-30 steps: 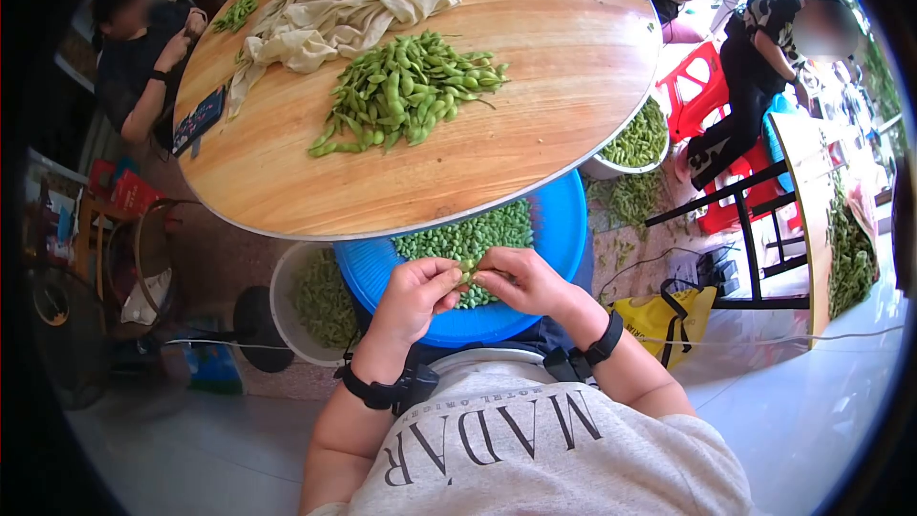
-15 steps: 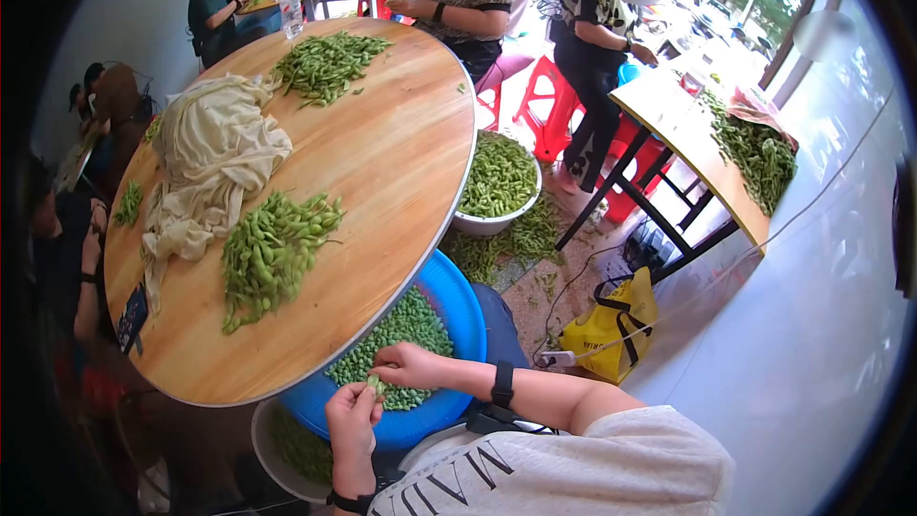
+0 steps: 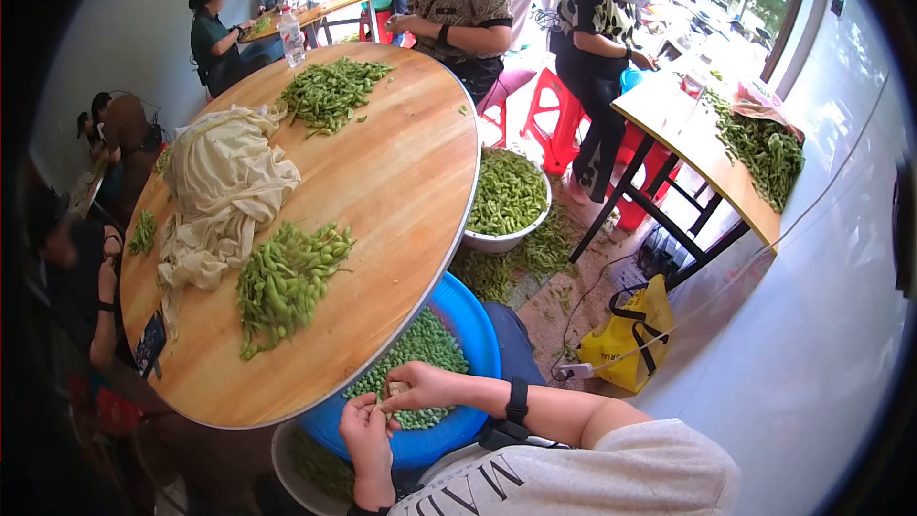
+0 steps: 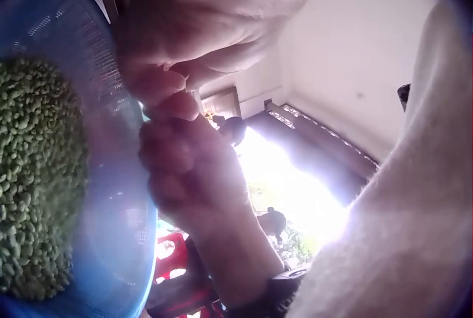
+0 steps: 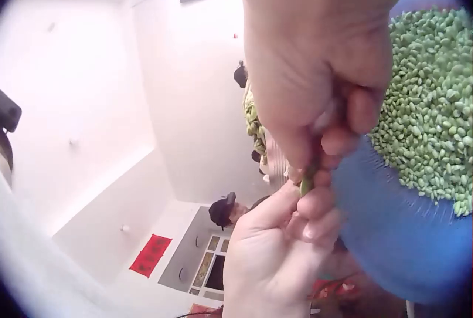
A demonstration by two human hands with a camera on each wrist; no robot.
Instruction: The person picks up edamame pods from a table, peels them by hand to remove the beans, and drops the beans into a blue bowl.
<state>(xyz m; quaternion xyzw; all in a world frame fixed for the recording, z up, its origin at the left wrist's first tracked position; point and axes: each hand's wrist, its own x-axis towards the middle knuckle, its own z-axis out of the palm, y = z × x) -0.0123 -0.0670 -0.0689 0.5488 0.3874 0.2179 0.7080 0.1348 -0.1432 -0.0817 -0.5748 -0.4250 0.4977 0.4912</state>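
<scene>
Both my hands meet over a blue plastic basin that holds a heap of shelled green soybeans. My left hand pinches a small green soybean pod between thumb and fingertips. From the other side, the curled fingers of my right hand grip the pod's other end, fingertips right against the left ones. Something pale shows at the right fingers in the head view. In the left wrist view the fingers hide the pod.
A round wooden table overhangs the basin, bearing piled soybean pods and a crumpled cream cloth. A white tub of pods and a yellow bag stand to the right. Several people sit or stand around.
The head view has swung to the right and up, then shifted slightly. Both hands stay together over the basin; the pod, visible between the fingers earlier, is now mostly covered in the head view.
</scene>
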